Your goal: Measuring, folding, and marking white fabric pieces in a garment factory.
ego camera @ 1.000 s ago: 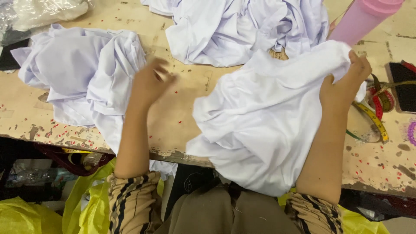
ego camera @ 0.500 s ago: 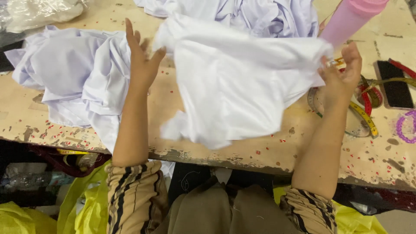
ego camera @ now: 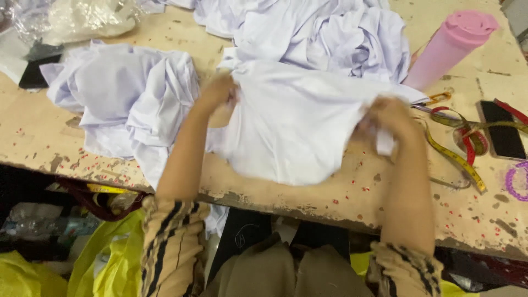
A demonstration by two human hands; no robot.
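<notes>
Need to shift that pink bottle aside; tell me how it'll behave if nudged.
The pink bottle stands tall and narrow on the worn table, so a push near its lid would probably tip it. Its round body suggests it would then roll. It looks like rigid plastic, unlikely to break.

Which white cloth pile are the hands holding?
The middle white cloth, gripped by the left hand and right hand. The left pile and back pile lie untouched.
</notes>
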